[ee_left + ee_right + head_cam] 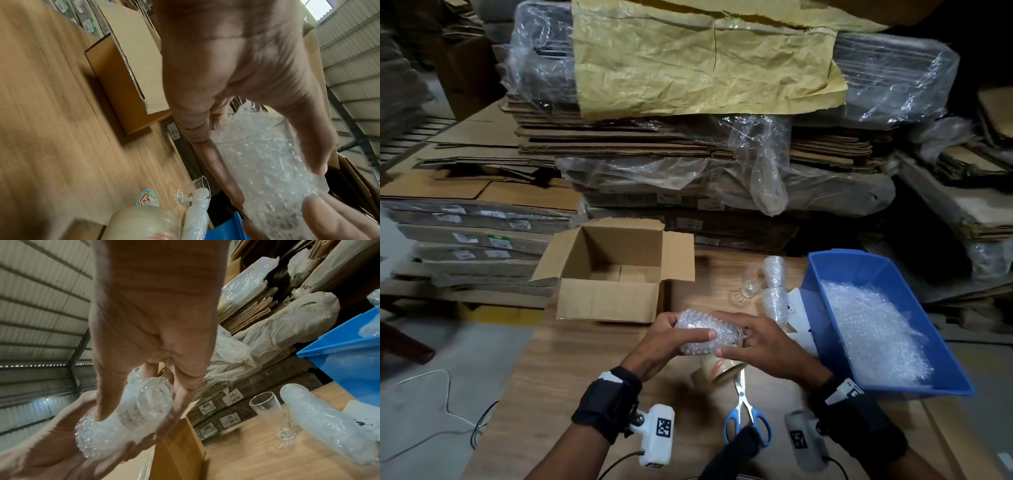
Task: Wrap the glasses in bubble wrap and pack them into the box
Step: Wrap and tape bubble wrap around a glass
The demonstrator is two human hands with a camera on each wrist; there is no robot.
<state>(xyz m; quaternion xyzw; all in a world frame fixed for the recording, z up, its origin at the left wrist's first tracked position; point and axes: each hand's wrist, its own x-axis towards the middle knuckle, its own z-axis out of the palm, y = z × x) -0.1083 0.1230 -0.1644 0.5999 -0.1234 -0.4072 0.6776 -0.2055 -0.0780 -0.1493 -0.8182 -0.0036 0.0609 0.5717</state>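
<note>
One glass wrapped in clear bubble wrap is held in the air just in front of the open brown cardboard box, lying on its side between both hands. The left hand curls its fingers and thumb round the closed end of the bundle; the right hand grips the other end, where the right wrist view shows the glass mouth not yet covered by the wrap. I judge this wrap as nearly finished but not yet sealed.

The box, as far as the head view shows its floor, holds nothing, so packing has not begun. To the right of the box, two bubble-wrapped bundles lie on the wooden table, probably glasses already done, though the wrap hides what is inside. Beside them stands one bare clear glass, waiting for its wrap.

Further right of the box, a blue plastic bin holds loose bubble wrap sheets, so there is material left. A roll of tan packing tape lies below the hands and blue-handled scissors nearer the person, well in front of the box.

Left to do: close this bundle, wrap the bare glass, then place all of them in the box.
</note>
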